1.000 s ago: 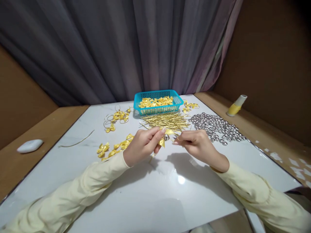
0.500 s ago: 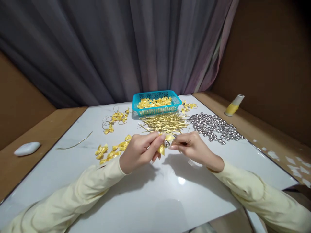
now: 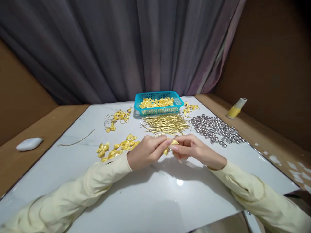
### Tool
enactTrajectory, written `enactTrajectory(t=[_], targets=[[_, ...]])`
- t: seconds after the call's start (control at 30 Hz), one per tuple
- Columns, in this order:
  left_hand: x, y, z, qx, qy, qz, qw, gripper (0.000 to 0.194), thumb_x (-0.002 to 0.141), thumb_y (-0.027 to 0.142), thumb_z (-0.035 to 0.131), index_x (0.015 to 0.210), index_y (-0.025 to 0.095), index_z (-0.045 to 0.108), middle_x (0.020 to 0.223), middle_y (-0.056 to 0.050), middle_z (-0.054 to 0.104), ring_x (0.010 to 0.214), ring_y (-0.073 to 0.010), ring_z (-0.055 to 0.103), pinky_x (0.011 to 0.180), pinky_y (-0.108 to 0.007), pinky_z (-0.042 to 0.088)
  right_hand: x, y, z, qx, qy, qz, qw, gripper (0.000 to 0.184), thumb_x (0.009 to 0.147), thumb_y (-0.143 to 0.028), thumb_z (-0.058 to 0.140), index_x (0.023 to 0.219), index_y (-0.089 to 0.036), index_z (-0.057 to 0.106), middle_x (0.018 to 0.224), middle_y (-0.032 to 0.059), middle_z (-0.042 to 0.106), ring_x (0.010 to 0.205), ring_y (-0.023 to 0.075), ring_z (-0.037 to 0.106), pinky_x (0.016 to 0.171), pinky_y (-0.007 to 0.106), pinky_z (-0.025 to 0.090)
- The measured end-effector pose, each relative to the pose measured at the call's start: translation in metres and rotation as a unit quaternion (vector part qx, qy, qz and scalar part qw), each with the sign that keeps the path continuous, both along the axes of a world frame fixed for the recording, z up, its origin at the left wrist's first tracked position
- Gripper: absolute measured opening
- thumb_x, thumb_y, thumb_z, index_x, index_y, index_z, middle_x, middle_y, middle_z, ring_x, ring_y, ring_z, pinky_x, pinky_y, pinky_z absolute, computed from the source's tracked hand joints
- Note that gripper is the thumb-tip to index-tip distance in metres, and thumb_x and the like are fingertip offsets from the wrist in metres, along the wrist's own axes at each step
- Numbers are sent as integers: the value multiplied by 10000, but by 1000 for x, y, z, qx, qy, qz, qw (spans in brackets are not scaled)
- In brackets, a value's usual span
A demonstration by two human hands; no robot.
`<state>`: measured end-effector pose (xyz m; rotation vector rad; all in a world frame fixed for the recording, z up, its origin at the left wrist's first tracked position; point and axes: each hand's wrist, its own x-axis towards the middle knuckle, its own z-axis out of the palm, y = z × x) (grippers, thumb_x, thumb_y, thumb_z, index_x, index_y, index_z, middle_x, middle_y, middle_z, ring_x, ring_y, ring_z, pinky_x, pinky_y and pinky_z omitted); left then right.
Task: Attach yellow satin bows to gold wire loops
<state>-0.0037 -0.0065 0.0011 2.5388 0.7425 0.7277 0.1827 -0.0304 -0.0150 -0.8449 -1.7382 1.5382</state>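
Pinching one yellow bow between both hands, we note open tabletop toward the near edge.

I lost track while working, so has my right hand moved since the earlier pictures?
Yes. Judged against the blue basket, your right hand has shifted a little to the left, closer to your left hand.
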Motion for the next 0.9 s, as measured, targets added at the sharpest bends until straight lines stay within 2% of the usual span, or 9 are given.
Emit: enactTrajectory(t=[0.2,0.57,0.9], targets=[[1,-2,2,-96,-8,-6,995,353,912,262,343,594,160,459,436,62,465,411,-50,447,473,-157,368,2,-1,-1,5,15,3,1000,244,846,-346,507,759,-124,560,582,-8,515,495,64,390,465,206,273],[1,0,1,-211,-32,2,977,361,912,344,310,622,170,436,474,57,462,418,-59,431,491,-186,375,2,-1,0,40,-11,-36,999,270,849,-372,488,748,-129,546,578,-14,491,498,71,395,477,221,291],[3,-3,0,-144,-58,34,987,325,900,314,365,612,173,413,452,73,429,413,-51,406,484,-173,355,-7,-4,-2,77,-6,-77,994,283,869,-380,444,710,-150,486,543,-23,486,479,72,395,469,220,300]])
